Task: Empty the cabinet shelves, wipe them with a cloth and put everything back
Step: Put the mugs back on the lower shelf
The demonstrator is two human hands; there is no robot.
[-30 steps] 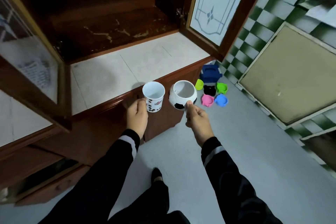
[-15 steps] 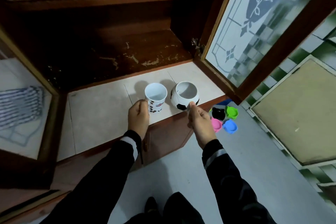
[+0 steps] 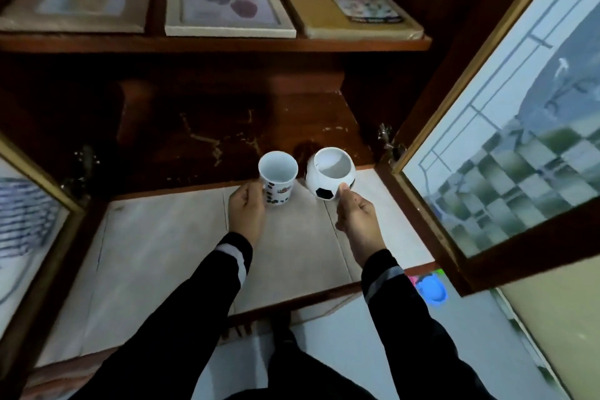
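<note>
My left hand [image 3: 246, 211] grips a white mug with a coffee-bean print [image 3: 278, 177]. My right hand [image 3: 355, 219] holds a round football-patterned mug [image 3: 329, 176] by its near side. Both mugs are empty and hover side by side over the front edge of the dark, scuffed lower cabinet shelf [image 3: 227, 136]. The upper shelf [image 3: 214, 42] carries a framed picture [image 3: 227, 1] between a pale flat frame [image 3: 78, 0] and a yellowish book [image 3: 350, 10].
A pale tiled ledge [image 3: 156, 253] runs in front of the cabinet, under my arms. The right glass door [image 3: 506, 127] stands open beside my right hand; the left door [image 3: 29, 201] is open too. Coloured plastic pieces [image 3: 431, 289] lie on the floor at the right.
Both hands have carried the mugs up and forward, from in front of the ledge to the lower shelf's front edge. My view has tilted up, showing the upper shelf.
</note>
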